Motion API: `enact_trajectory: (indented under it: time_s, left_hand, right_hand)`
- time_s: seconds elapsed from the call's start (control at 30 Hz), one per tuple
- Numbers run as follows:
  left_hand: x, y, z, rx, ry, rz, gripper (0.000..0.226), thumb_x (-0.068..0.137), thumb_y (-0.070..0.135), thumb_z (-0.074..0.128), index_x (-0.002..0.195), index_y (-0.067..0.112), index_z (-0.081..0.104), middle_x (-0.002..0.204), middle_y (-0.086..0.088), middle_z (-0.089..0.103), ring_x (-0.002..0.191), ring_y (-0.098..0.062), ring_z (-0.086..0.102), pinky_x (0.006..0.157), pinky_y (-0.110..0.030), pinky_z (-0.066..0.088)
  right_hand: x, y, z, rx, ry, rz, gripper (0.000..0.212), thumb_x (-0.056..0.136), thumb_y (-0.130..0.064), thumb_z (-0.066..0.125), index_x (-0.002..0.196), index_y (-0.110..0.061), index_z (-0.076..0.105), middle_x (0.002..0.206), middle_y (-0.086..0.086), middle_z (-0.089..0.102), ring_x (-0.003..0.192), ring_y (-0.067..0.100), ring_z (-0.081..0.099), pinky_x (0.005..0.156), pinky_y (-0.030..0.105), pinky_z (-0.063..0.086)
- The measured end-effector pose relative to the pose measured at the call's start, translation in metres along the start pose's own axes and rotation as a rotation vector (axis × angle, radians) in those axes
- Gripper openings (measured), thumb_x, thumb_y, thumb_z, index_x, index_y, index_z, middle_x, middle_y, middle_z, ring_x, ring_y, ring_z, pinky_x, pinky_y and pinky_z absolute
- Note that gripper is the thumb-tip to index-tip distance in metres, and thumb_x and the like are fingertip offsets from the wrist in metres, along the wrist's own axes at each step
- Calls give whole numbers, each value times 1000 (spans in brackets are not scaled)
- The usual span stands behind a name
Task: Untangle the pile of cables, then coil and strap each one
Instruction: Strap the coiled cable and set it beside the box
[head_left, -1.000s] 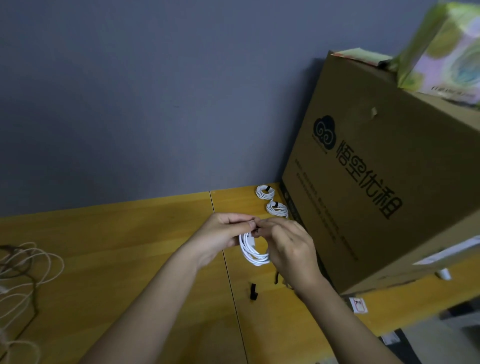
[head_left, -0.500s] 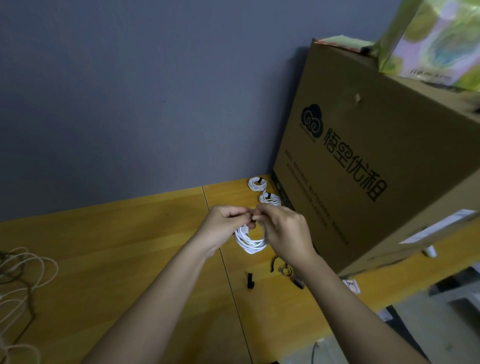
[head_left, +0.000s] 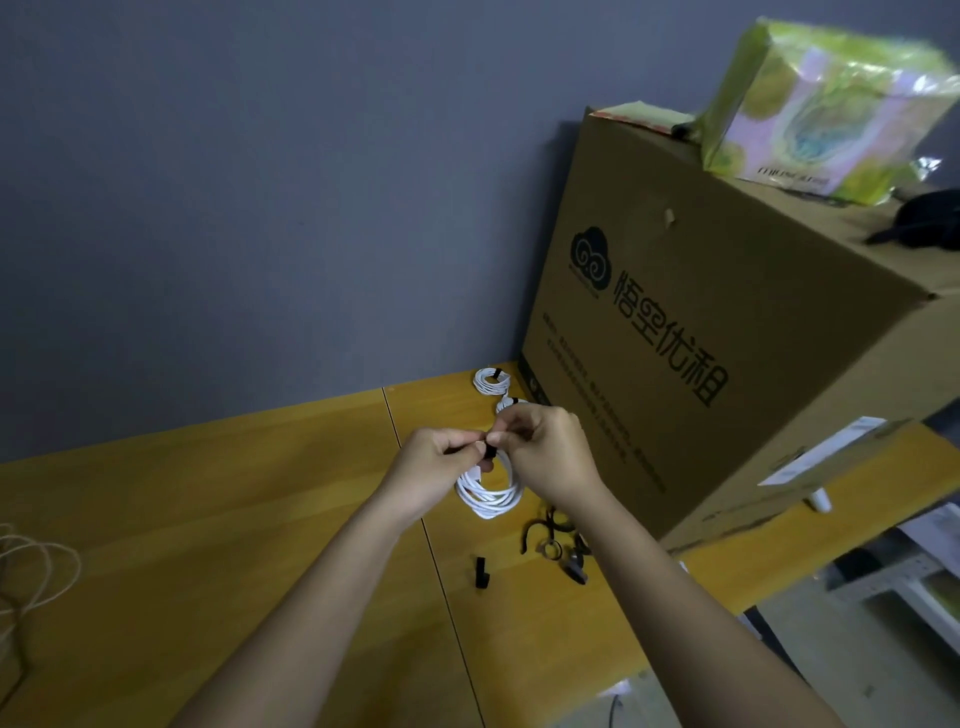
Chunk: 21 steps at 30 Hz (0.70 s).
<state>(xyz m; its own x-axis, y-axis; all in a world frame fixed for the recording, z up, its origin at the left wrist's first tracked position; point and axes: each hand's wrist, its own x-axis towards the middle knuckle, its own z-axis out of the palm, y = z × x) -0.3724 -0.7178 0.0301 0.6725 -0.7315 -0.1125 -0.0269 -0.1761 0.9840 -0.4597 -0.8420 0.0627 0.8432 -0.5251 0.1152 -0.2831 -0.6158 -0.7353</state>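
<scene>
A coiled white cable (head_left: 488, 496) hangs between my two hands above the wooden table (head_left: 208, 519). My left hand (head_left: 436, 467) grips the top of the coil. My right hand (head_left: 545, 452) pinches a black strap (head_left: 488, 450) at the top of that coil. Two more white coils, each with a black strap, lie behind by the box: one coil (head_left: 491, 381) in full view, the other coil (head_left: 511, 402) partly hidden by my right hand. A tangle of loose cables (head_left: 31, 577) lies at the table's left edge.
A large cardboard box (head_left: 727, 338) stands at the right with a green packet (head_left: 826, 104) on top. A loose black strap (head_left: 481, 571) and a small heap of black straps with a ring (head_left: 553, 543) lie on the table under my right forearm.
The black strap now shows between my fingertips at the top of the coil. Both hands stay together on the coil; the camera has shifted slightly.
</scene>
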Motion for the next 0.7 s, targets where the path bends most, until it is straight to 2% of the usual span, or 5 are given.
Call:
enact_trajectory:
  time_s: [0.13, 0.27, 0.37, 0.57, 0.7]
  left_hand:
    - [-2, 1, 1, 67, -5, 52, 28, 95, 15, 57, 88, 37, 72, 81, 3, 75, 92, -19, 68, 89, -36, 49]
    - [-4, 1, -4, 110, -29, 80, 27, 95, 18, 58, 91, 43, 69, 81, 6, 74, 89, -15, 68, 84, -33, 48]
    - [-5, -1, -7, 130, -44, 80, 21, 93, 19, 60, 100, 36, 70, 81, 7, 75, 88, -11, 69, 89, -34, 50]
    - [-11, -3, -12, 172, -109, 121, 24, 90, 10, 63, 98, 30, 73, 91, 6, 75, 91, -7, 70, 94, -41, 52]
    - [-15, 0, -10, 373, -96, 220, 22, 92, 13, 62, 104, 27, 74, 91, 14, 74, 85, -3, 67, 81, -39, 54]
  right_hand:
    - [-7, -2, 3, -6, 40, -34, 10, 87, -11, 66, 76, -11, 66, 65, -11, 64, 59, -3, 60, 56, 18, 46]
    - [-12, 3, 9, -87, 104, -65, 7, 85, -18, 69, 83, -11, 67, 88, -8, 51, 70, 5, 51, 63, 18, 42]
    - [-14, 7, 8, 123, 60, 23, 8, 83, -16, 72, 77, -16, 66, 83, -10, 59, 75, -1, 56, 65, 7, 40]
    - [-17, 10, 3, 539, -167, 275, 19, 81, -4, 73, 89, -9, 56, 67, -3, 63, 67, 9, 64, 67, 23, 51]
    - [-20, 12, -2, 727, -250, 417, 16, 75, -5, 78, 76, -12, 63, 70, -1, 65, 70, 10, 68, 65, 24, 54]
